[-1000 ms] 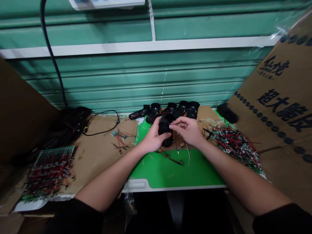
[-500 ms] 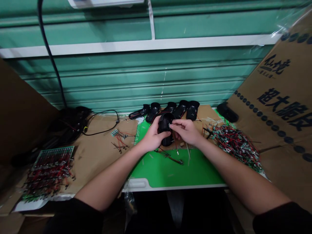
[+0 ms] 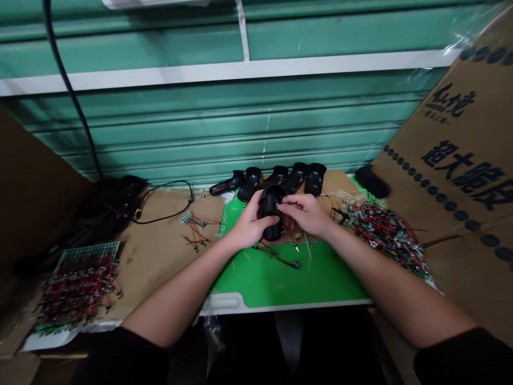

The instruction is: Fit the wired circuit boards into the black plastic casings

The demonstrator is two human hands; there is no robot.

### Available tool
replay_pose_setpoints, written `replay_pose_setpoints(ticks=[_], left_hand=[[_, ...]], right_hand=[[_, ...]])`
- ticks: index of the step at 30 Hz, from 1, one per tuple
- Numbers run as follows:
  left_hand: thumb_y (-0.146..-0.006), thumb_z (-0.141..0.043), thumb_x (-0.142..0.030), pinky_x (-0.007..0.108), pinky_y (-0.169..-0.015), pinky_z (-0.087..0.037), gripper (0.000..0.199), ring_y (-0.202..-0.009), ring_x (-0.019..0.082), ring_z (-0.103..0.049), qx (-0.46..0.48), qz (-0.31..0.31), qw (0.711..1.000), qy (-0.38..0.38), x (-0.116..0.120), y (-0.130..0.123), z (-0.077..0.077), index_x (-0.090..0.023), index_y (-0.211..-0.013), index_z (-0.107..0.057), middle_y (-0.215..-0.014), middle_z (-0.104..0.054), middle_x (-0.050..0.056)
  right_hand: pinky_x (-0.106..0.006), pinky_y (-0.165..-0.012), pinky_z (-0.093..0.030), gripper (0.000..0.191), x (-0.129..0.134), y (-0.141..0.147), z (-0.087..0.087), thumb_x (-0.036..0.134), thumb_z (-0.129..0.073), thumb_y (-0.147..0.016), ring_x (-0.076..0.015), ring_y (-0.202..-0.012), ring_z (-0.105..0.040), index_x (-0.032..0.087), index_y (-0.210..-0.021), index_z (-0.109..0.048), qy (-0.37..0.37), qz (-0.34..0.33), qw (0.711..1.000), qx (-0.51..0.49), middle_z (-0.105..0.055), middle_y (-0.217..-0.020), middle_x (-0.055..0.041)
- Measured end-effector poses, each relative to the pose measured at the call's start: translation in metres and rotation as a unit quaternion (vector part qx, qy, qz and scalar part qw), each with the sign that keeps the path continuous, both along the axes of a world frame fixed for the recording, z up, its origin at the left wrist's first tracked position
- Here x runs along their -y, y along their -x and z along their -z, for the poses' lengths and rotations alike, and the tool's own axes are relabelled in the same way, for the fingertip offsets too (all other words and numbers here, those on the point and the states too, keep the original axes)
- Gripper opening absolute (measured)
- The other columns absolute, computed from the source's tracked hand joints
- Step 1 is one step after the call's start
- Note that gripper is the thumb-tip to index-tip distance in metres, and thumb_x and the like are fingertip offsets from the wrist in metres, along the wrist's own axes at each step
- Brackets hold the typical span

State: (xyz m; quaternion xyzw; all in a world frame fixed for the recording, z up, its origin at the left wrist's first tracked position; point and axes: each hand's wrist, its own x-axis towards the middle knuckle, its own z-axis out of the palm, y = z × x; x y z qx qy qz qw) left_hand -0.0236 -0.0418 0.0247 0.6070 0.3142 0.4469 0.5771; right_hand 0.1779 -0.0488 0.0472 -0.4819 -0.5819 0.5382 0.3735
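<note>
Head-worn camera, facing forward and down at the hands (image 3: 250,224)

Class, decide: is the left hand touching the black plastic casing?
Touching: the head view shows the left hand wrapped around the black plastic casing.

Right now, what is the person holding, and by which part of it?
The left hand grips a black plastic housing around its body. The right hand pinches near its top with the fingertips, though exactly what they hold is too small to tell.

Black sleeves (image 3: 120,355) ending near the elbows, bare forearms (image 3: 172,299), bare hands (image 3: 250,227)
</note>
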Motion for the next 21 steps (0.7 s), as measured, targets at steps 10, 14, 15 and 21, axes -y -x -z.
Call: replay_pose_setpoints(ticks=[10,14,15,21], left_hand=[[-0.076,-0.084,-0.024,0.04,-0.104,-0.054,0.072,-0.113,0.026,-0.065,-0.002,0.016,1.0,0.001,0.0002,0.0,0.0006,-0.02,-0.142,-0.055,-0.12,-0.069,0.006],[-0.076,-0.084,-0.025,0.041,-0.102,-0.055,0.071,-0.109,0.025,-0.067,-0.001,0.023,1.0,0.002,0.0004,-0.0005,-0.0006,-0.02,-0.14,-0.054,-0.116,-0.07,0.005],[-0.076,-0.084,-0.025,0.041,-0.103,-0.055,0.071,-0.11,0.025,-0.067,-0.001,0.023,1.0,0.0,0.0003,-0.0005,-0.0007,-0.02,-0.14,-0.053,-0.116,-0.07,0.006],[-0.078,-0.085,-0.027,0.042,-0.107,-0.054,0.069,-0.114,0.025,-0.067,-0.001,0.02,1.0,-0.004,0.0005,-0.0002,-0.0011,-0.019,-0.139,-0.055,-0.119,-0.07,0.006]], right_hand=[[-0.018,-0.051,-0.045,0.057,0.0005,-0.0023,0.0002,0.068,-0.081,-0.075,-0.0072,-0.054,-0.055,0.012,-0.079,-0.068,-0.022,-0.02,0.999,0.016,-0.062,-0.063,-0.0013],[-0.018,-0.051,-0.045,0.055,0.0023,-0.0015,-0.0005,0.067,-0.081,-0.077,-0.0071,-0.054,-0.055,0.013,-0.077,-0.068,-0.034,-0.017,0.999,0.006,-0.062,-0.063,-0.0015],[-0.018,-0.051,-0.045,0.055,0.0027,-0.0013,-0.0007,0.067,-0.081,-0.077,-0.0071,-0.054,-0.055,0.013,-0.076,-0.068,-0.038,-0.018,0.999,0.003,-0.062,-0.063,-0.0017],[-0.019,-0.052,-0.047,0.054,0.0023,-0.0003,-0.0017,0.066,-0.082,-0.077,-0.0076,-0.054,-0.055,0.014,-0.075,-0.068,-0.036,-0.019,0.999,-0.004,-0.062,-0.062,-0.0021]])
